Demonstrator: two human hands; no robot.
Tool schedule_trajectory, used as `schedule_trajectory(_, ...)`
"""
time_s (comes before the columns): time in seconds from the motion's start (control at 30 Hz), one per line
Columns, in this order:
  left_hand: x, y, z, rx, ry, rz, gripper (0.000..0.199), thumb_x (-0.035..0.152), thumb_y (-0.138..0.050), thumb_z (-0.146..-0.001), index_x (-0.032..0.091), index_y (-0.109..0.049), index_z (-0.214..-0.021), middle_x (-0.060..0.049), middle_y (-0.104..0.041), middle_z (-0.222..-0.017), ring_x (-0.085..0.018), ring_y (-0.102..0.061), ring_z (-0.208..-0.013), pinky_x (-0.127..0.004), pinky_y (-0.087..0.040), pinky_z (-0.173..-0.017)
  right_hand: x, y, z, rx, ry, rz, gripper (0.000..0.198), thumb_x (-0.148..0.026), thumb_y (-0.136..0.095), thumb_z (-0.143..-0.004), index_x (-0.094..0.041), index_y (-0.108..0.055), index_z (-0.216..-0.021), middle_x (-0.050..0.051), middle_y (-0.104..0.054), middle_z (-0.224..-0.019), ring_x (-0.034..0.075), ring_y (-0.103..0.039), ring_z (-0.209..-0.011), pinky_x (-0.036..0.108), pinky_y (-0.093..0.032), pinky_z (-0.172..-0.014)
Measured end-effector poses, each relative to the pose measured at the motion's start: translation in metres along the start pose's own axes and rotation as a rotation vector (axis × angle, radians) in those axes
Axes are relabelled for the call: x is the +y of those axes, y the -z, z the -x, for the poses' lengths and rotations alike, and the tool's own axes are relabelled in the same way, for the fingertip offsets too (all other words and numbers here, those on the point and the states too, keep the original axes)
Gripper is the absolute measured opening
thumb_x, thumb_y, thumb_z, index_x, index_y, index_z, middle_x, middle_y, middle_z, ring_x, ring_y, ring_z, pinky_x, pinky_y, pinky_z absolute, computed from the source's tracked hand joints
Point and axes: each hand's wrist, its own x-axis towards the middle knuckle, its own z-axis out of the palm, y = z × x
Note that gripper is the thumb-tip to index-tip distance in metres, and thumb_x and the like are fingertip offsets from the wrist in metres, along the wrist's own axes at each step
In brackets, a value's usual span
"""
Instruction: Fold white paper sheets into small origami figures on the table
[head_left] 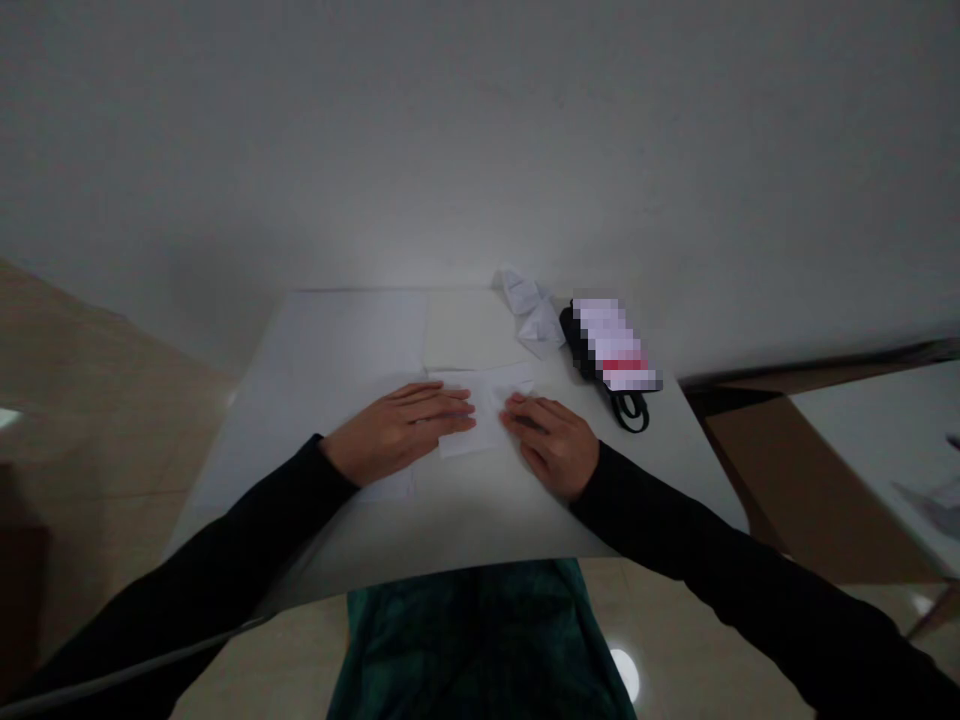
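A small folded sheet of white paper (484, 400) lies on the white table in front of me. My left hand (409, 425) rests flat across its left part, fingers stretched out to the right. At the sheet's right side is my right hand (551, 435), its fingers bent and drawn together on the paper's edge; the fingertips partly hide the contact. Beyond the sheet, near the wall, stand folded white paper pieces (536, 315) with pointed shapes.
Large white sheets (345, 350) cover the table's left side. A phone (615, 345) with a blurred screen lies on a black item with a looped strap (630, 412) at the right. The wall (480, 150) borders the table's back. Another table (885, 430) stands at the right.
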Motion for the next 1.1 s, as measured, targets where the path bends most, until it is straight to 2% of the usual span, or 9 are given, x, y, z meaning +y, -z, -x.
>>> schedule_trajectory(0.1, -0.002, -0.001, -0.009, 0.036, 0.027, 0.109, 0.026, 0.018, -0.041, -0.095, 0.02, -0.061, -0.11, -0.006, -0.066, -0.115, -0.017, -0.057, -0.112, -0.036, -0.041, -0.1, -0.001, -0.002, 0.001, 0.001, -0.001, -0.026, 0.033, -0.006, -0.045, -0.084, -0.01, -0.064, -0.111, 0.014, -0.066, -0.106, 0.024, -0.058, -0.111, 0.04, -0.054, -0.089)
schedule_trajectory(0.17, -0.002, 0.0, -0.017, 0.027, 0.105, 0.19, 0.023, 0.025, -0.042, -0.095, 0.018, -0.064, -0.101, -0.006, -0.068, -0.102, -0.016, -0.061, -0.099, -0.032, -0.045, -0.091, -0.002, -0.002, 0.001, -0.003, 0.022, -0.049, 0.035, -0.006, -0.044, -0.084, -0.01, -0.063, -0.113, 0.015, -0.065, -0.107, 0.024, -0.057, -0.113, 0.04, -0.054, -0.09)
schedule_trajectory(0.37, -0.01, 0.003, -0.035, 0.012, 0.321, 0.34, 0.027, 0.037, -0.053, -0.09, 0.014, -0.066, -0.083, -0.006, -0.062, -0.093, -0.014, -0.06, -0.085, -0.026, -0.046, -0.079, -0.005, -0.001, 0.0, -0.022, 0.057, -0.043, 0.036, -0.006, -0.044, -0.084, -0.011, -0.063, -0.114, 0.013, -0.065, -0.108, 0.024, -0.057, -0.113, 0.04, -0.054, -0.09)
schedule_trajectory(0.6, -0.016, -0.002, -0.043, 0.047, 0.532, 0.316, 0.028, 0.039, -0.063, -0.081, 0.014, -0.067, -0.07, -0.004, -0.059, -0.083, -0.013, -0.056, -0.072, -0.025, -0.043, -0.066, -0.008, 0.001, -0.002, -0.006, 0.101, -0.032, 0.03, -0.008, -0.046, -0.087, -0.008, -0.066, -0.11, 0.017, -0.067, -0.108, 0.025, -0.056, -0.115, 0.039, -0.054, -0.09)
schedule_trajectory(0.87, -0.012, -0.005, -0.043, 0.085, 0.583, 0.297, 0.027, 0.038, -0.065, -0.077, 0.014, -0.064, -0.063, -0.003, -0.057, -0.08, -0.012, -0.054, -0.068, -0.025, -0.041, -0.063, -0.01, 0.003, 0.0, -0.071, 0.107, -0.038, 0.038, -0.008, -0.044, -0.087, -0.009, -0.059, -0.123, 0.016, -0.066, -0.114, 0.024, -0.055, -0.119, 0.04, -0.052, -0.094)
schedule_trajectory(1.1, -0.012, -0.005, -0.044, 0.076, 0.598, 0.308, 0.025, 0.035, -0.066, -0.076, 0.013, -0.063, -0.064, -0.003, -0.055, -0.08, -0.011, -0.052, -0.068, -0.025, -0.04, -0.064, -0.011, 0.003, -0.001, -0.066, 0.137, -0.016, 0.033, -0.01, -0.048, -0.087, -0.009, -0.063, -0.117, 0.017, -0.066, -0.115, 0.026, -0.053, -0.12, 0.041, -0.053, -0.093)
